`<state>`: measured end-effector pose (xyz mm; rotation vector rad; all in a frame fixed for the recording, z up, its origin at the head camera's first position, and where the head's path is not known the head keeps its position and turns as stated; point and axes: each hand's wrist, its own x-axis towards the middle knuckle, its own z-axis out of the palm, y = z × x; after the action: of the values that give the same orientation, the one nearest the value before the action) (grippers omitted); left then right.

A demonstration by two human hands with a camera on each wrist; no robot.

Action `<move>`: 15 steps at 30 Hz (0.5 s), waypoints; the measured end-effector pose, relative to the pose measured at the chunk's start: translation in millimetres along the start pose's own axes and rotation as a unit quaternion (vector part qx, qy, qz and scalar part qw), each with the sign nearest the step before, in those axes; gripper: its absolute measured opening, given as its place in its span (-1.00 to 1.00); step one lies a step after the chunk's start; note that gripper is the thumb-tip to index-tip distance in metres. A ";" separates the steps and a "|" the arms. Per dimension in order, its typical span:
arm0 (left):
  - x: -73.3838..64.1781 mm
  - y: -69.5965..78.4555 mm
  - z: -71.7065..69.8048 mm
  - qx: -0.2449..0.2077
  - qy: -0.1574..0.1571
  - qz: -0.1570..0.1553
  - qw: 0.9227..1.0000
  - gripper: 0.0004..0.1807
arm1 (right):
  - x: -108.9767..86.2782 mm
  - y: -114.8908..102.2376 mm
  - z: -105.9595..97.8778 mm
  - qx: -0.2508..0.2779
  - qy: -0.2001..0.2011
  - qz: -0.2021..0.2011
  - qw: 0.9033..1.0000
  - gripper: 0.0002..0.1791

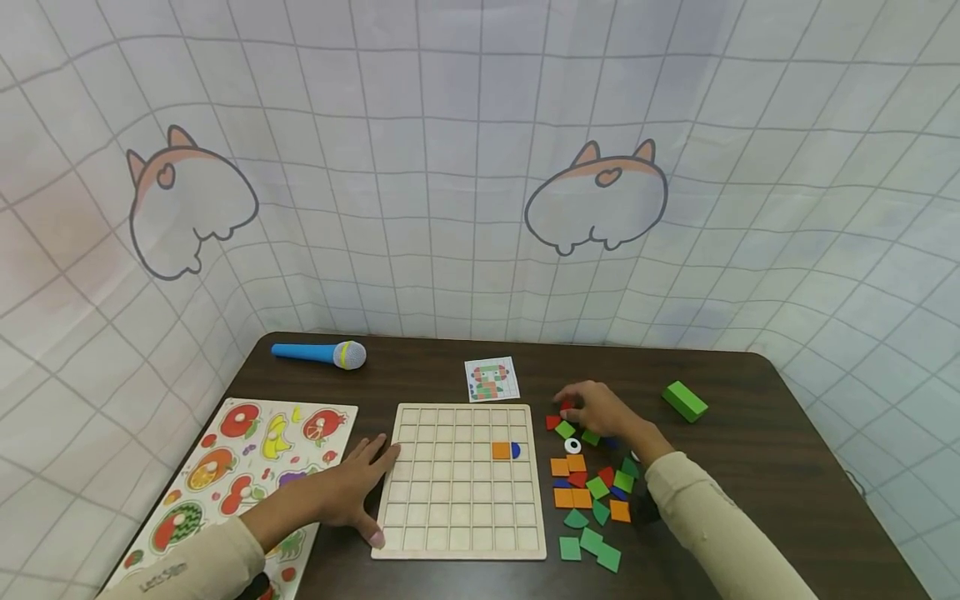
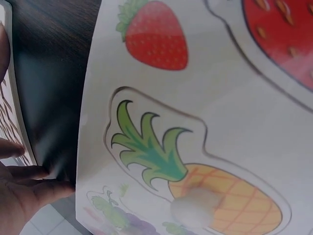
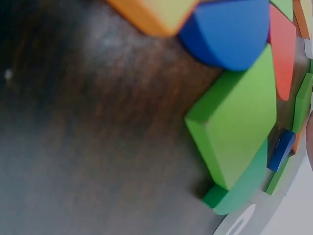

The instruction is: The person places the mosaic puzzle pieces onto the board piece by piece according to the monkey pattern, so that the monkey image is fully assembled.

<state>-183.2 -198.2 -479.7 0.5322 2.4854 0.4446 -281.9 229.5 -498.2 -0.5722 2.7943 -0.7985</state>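
A wooden grid board (image 1: 462, 500) lies mid-table, with an orange square (image 1: 501, 451) and a blue half-circle (image 1: 515, 450) side by side in its cells. Fingers spread, my left hand (image 1: 341, 492) rests at the board's left edge, its thumb near the lower left corner. Over the top of a group of loose coloured shapes is my right hand (image 1: 600, 410); its thumb and index finger pinch a small red piece (image 1: 566, 406), partly covered by the fingers. A second red piece (image 1: 553, 422) and a light green diamond (image 1: 566, 430) lie just below the fingertips.
Loose orange squares (image 1: 573, 497), dark green squares (image 1: 570, 548) and a white ring piece (image 1: 572, 446) lie right of the board. A pattern card (image 1: 492, 379) lies behind it. Also around are a toy microphone (image 1: 318, 354), a fruit puzzle (image 1: 255, 417) and a green block (image 1: 685, 402).
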 end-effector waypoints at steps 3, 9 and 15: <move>-1.4 1.2 -0.9 0.000 0.004 0.006 1.000 0.45 | -0.3 -0.6 0.7 0.002 0.004 0.004 1.000 -0.69; -1.4 2.7 -1.2 0.008 0.006 0.003 1.000 0.45 | -1.0 -2.4 -1.6 0.036 0.019 0.022 0.999 -0.70; -2.0 2.9 -1.7 0.008 0.008 0.004 1.000 0.45 | -3.0 -8.2 -7.5 0.056 0.015 0.008 0.998 -0.81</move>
<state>-181.9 -197.0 -476.2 0.5469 2.5052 0.4331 -278.7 227.9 -487.3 -0.5223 2.7567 -0.9603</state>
